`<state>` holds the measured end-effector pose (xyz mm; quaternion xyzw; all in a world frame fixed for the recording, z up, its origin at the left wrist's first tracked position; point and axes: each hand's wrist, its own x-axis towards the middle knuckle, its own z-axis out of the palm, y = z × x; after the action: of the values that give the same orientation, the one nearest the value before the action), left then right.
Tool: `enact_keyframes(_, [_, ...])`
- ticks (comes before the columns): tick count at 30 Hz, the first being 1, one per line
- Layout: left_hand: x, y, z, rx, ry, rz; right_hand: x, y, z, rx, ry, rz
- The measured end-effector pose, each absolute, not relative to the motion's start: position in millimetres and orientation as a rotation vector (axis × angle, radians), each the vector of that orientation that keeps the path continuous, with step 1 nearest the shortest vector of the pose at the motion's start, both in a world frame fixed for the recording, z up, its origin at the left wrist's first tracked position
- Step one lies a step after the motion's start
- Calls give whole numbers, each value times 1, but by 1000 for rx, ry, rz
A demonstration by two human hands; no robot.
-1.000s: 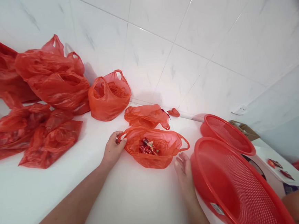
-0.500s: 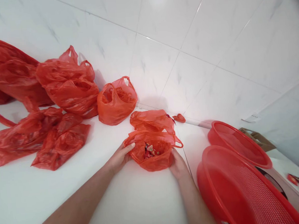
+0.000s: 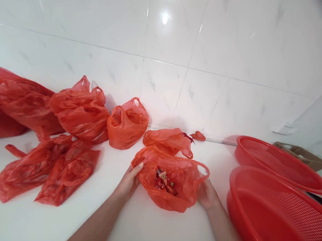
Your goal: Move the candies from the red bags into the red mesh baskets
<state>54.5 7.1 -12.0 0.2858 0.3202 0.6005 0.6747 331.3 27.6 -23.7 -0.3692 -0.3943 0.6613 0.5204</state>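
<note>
In front of me a red plastic bag stands with its mouth spread wide on the white table. Several small wrapped pieces, shiny red and brown, lie at the bottom of it. My left hand grips the bag's left rim, thumb on top and the other fingers underneath. At the right side, below a loop handle, my right hand holds the bag, with its fingers partly hidden behind the plastic. Just behind lies another red plastic bag, crumpled.
Filled red bags line the wall at the left, with a smaller open bag beside them. Two knotted bags lie nearer. At right stand two red plastic baskets and a cardboard box. A small red scrap lies by the wall.
My hands have moved apart, the right one further right, and the bag's mouth is wider. The wrapped pieces inside show more. The whole view has tilted up a little.
</note>
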Motion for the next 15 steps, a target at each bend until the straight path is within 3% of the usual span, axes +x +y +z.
enact_keyframes(15, [49, -2, -19, 650, 643, 1466, 333, 24, -25, -710, -691, 1599])
